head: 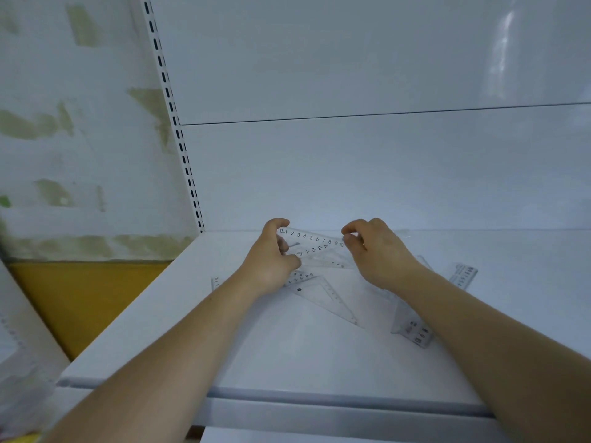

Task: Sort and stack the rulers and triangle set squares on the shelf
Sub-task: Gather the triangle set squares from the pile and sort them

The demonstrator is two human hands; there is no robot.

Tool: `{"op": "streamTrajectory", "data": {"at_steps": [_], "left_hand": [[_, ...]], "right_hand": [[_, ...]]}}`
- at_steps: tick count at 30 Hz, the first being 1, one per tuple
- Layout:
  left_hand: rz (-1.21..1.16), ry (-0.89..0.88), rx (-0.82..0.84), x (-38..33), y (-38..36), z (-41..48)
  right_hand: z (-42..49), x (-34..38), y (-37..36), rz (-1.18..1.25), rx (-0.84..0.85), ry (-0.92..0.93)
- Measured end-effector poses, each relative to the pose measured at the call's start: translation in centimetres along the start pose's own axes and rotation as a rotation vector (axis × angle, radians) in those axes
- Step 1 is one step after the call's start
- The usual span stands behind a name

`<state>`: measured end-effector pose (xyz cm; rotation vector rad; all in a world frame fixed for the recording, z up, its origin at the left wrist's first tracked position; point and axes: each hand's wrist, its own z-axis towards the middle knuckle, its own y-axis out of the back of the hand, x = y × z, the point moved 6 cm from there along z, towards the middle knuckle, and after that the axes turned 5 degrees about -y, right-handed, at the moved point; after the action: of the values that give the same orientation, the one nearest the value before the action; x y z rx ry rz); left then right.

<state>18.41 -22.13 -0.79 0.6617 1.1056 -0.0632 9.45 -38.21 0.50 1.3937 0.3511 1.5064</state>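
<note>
Forearms — ruler pinched between left grip, right grip.

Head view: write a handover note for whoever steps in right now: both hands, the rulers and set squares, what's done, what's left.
Left hand pinches the zero end of a clear plastic straight ruler; right hand pinches its other end, near the back of the white shelf.
A second clear scaled piece sits right under it; whether held, unclear.
Loose on the shelf: clear triangle set square, clear ruler at right, clear piece by the right forearm.
Done: no finished stack visible. Left: gather and stack the loose pieces.
</note>
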Motion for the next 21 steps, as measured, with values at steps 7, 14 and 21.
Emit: {"op": "streamTrajectory", "data": {"at_steps": [7,14,21], "left_hand": [[-0.035,-0.005,-0.030,-0.4,0.4,-0.2],[-0.081,-0.115,-0.092,-2.6,1.5,-0.8],[-0.144,-0.277,0.016,-6.6,0.3,-2.8]], "right_hand": [[-0.6,0.5,-0.4,-0.216,0.143,0.078],[-1.2,2.3,3.8,-0.132,-0.039,0.026],[-8.2,1.6,8.1,-0.078,-0.194,-0.090]]}}
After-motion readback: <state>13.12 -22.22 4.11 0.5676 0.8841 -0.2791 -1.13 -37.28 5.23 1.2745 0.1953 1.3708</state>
